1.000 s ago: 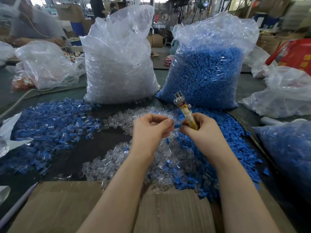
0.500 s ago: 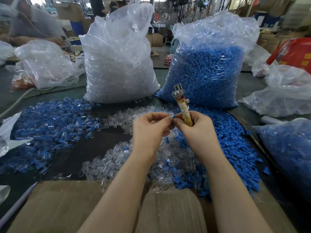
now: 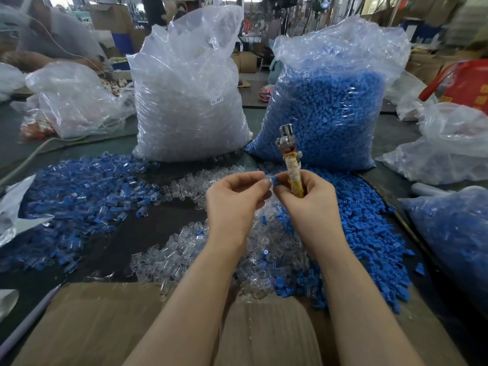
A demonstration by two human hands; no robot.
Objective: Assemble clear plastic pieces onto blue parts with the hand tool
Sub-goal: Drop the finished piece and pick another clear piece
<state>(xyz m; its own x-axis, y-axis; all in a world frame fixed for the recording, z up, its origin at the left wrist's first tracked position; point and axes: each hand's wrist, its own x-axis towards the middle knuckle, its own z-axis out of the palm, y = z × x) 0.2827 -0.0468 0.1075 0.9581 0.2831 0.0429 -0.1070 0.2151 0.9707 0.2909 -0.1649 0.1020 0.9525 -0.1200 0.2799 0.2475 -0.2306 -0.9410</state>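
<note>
My left hand (image 3: 235, 199) pinches what looks like a clear piece (image 3: 267, 178); my right hand (image 3: 303, 196) grips the tool (image 3: 291, 165) and pinches a blue part (image 3: 277, 180). I should align them squarely before pushing.

The dark table (image 3: 148, 233) carries 2 big bags (image 3: 190, 101), loose blue parts (image 3: 364, 228) and clear pieces (image 3: 169, 254).

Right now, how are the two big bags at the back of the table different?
The left bag is full of clear plastic pieces, so it looks whitish; the right bag holds blue parts. The left bag has a small white label; I see none on the right bag. Both are clear plastic, stand upright side by side, and have loose pieces spilled in front.
</note>
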